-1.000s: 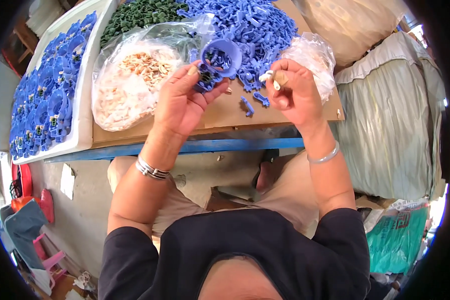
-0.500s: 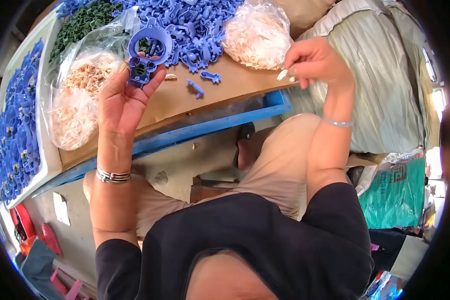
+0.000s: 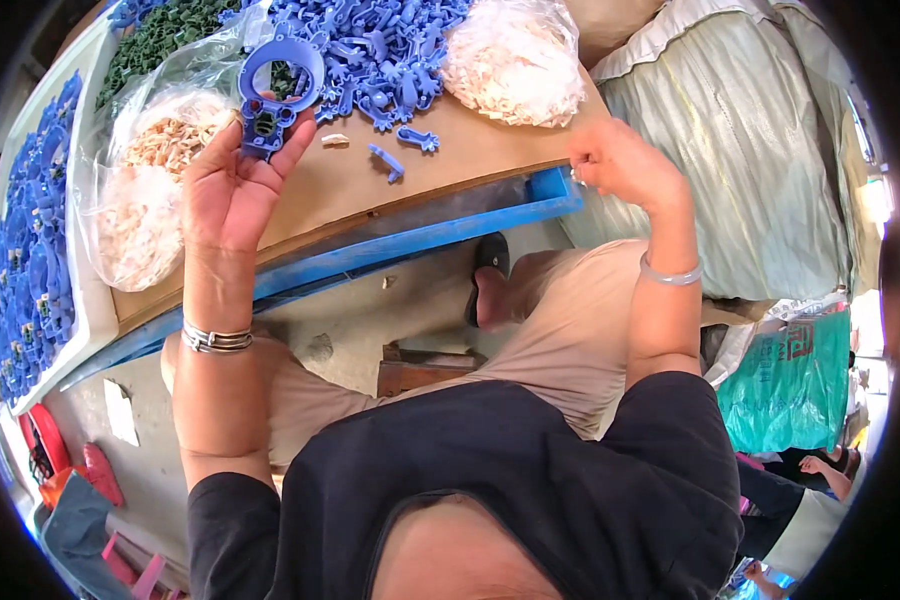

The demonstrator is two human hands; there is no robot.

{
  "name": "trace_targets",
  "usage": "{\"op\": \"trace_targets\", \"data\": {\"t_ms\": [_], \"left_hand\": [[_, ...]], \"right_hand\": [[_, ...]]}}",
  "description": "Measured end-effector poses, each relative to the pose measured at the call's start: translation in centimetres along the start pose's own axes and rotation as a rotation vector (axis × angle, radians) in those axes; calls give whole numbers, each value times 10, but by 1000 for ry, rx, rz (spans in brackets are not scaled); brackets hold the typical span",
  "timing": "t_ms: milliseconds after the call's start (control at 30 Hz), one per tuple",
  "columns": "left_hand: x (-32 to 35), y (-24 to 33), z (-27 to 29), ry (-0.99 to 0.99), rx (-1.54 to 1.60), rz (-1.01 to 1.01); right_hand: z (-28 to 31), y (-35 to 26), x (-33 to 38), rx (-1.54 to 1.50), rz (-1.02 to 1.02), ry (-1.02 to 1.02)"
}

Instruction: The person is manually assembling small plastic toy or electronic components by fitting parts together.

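Note:
My left hand (image 3: 232,200) holds a blue plastic part with a round ring (image 3: 281,75) between thumb and fingers, above the left half of the table. A small dark green piece sits in the part's lower body. Off the table's right end, my right hand (image 3: 632,165) is slightly blurred, its fingers pinched on a small white piece (image 3: 576,176). Two loose blue pieces, a curved one (image 3: 386,163) and a forked one (image 3: 417,139), lie on the brown tabletop (image 3: 450,165). A small pale piece (image 3: 336,140) lies beside them.
Blue parts (image 3: 370,50) are heaped at the back, near dark green pieces (image 3: 170,40). Clear bags of pale pieces stand left (image 3: 140,225) and right (image 3: 515,65). A white tray (image 3: 95,290) holds assembled blue parts. Large sacks (image 3: 720,170) stand right. Another person's hand (image 3: 815,465) shows lower right.
My right hand has moved down slightly, its fingers curling in around the white piece. My left hand and the blue part have shifted slightly left and up.

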State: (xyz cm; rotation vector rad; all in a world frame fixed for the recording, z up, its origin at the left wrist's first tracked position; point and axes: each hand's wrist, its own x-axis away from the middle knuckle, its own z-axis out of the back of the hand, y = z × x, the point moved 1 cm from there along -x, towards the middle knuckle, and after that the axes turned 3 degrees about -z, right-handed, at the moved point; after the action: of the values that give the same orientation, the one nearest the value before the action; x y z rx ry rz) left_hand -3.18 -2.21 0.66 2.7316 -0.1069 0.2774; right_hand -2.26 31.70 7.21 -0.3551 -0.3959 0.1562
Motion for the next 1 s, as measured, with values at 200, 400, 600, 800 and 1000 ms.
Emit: {"op": "trace_targets", "data": {"t_ms": [200, 400, 600, 800, 1000], "left_hand": [[-10, 4, 12, -249, 111, 97], [-11, 1, 17, -285, 9, 47], [-2, -26, 4, -196, -31, 48], [2, -25, 10, -176, 71, 38], [3, -24, -1, -1, 40, 66]], "right_hand": [[-23, 12, -6, 99, 110, 59], [-13, -8, -9, 271, 260, 87], [-6, -115, -3, -1, 709, 429], [-44, -254, -81, 174, 1237, 288], [-87, -311, -144, 727, 812, 123]]}}
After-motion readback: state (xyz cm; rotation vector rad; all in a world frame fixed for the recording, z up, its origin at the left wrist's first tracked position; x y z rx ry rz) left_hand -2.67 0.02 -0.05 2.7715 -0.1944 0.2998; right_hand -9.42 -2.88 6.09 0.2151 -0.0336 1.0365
